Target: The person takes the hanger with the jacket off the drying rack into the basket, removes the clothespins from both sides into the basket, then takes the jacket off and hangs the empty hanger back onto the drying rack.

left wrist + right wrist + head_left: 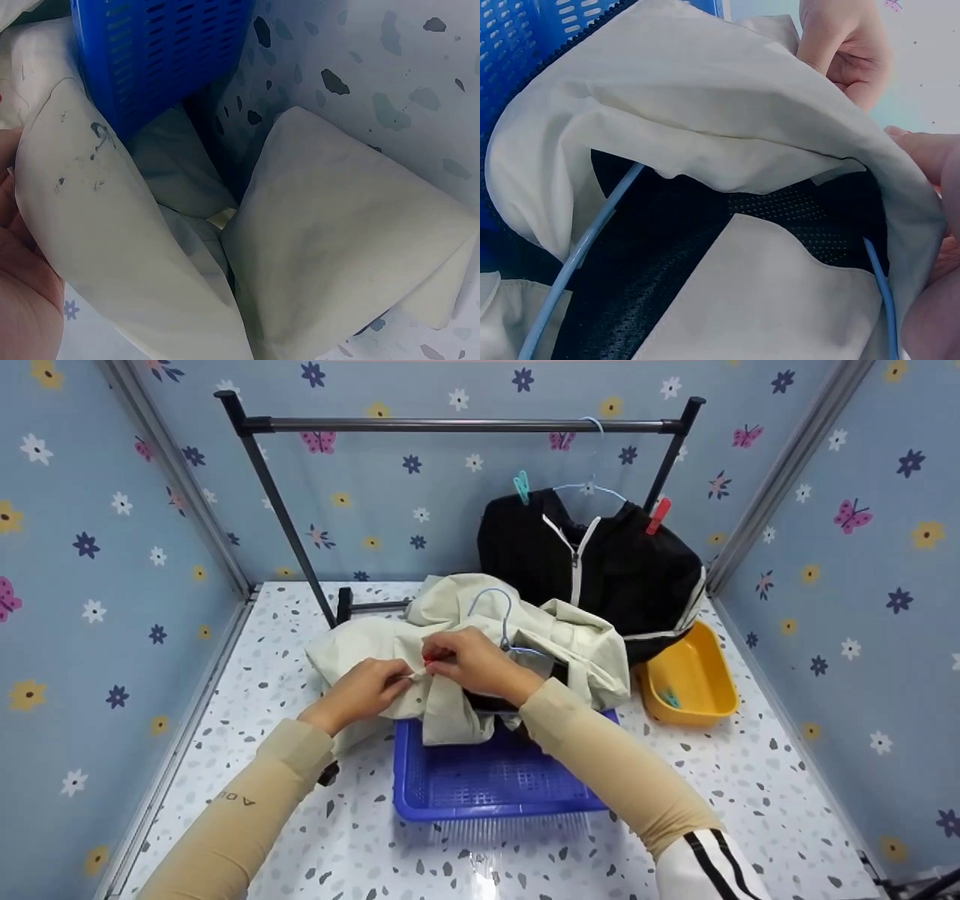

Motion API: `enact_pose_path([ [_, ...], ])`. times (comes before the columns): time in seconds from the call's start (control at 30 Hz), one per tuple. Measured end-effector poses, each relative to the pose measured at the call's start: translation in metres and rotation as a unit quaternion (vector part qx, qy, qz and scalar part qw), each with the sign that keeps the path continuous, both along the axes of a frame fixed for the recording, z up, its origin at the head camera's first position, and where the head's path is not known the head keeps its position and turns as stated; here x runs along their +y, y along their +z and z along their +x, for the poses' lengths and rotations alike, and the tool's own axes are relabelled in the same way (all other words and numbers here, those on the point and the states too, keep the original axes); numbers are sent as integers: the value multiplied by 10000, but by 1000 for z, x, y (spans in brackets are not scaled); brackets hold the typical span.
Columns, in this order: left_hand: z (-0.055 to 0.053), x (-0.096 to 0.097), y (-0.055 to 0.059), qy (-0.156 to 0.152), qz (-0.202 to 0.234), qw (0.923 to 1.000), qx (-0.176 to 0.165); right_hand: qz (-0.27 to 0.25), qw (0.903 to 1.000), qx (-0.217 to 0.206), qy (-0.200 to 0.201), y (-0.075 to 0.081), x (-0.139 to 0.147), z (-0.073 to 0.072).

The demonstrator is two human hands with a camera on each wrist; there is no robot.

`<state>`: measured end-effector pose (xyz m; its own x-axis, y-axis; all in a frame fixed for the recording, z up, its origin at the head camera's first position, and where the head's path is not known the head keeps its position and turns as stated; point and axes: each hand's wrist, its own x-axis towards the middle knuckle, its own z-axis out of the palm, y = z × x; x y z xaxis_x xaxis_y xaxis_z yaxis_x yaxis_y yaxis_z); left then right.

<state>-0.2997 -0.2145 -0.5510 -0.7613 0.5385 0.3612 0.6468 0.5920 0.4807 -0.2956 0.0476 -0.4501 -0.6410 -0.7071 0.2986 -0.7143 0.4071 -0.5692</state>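
A cream jacket (375, 637) with a dark mesh lining (780, 217) lies bunched over the back of a blue basket (405, 780). Inside its collar sits a light blue hanger (507, 619), whose hook sticks up. My left hand (364, 690) pinches a fold of the jacket's fabric at the left shoulder. Right beside it, my right hand (480, 664) pinches a red clothespin (428, 662) against that same fabric; the fingers hide most of the clothespin. In the right wrist view, the hanger's arms (592, 240) run under the jacket's opening.
Behind stands a black clothes rack (450, 426). On it hangs a black jacket (525, 547) with white trim, a teal clothespin (521, 487) and a red clothespin (658, 516) at its shoulders. A yellow bin (709, 682) at right holds teal clothespins (669, 699). Patterned walls enclose the speckled table (337, 840).
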Motion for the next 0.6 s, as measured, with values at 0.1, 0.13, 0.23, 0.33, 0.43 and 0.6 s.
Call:
enact_pose_path([
  [0.1,14,5,20,-76,129,9998,-134,-105,9999,71,3,-2,1,0],
  [0.13,15,5,21,-104,206,9997,-124,-143,9999,81,1,-3,1,0],
  [0.23,18,6,25,-140,225,9995,-149,-274,9996,62,-4,-4,2,1],
  [0.33,8,1,11,-183,257,9995,-68,-432,9991,-39,-10,-4,2,2],
  [0.43,2,-2,1,-150,177,9997,-12,-614,9979,-203,-21,-3,1,1],
  [0.6,-7,-5,-10,70,-141,9999,52,-767,9965,-334,-88,0,1,1],
])
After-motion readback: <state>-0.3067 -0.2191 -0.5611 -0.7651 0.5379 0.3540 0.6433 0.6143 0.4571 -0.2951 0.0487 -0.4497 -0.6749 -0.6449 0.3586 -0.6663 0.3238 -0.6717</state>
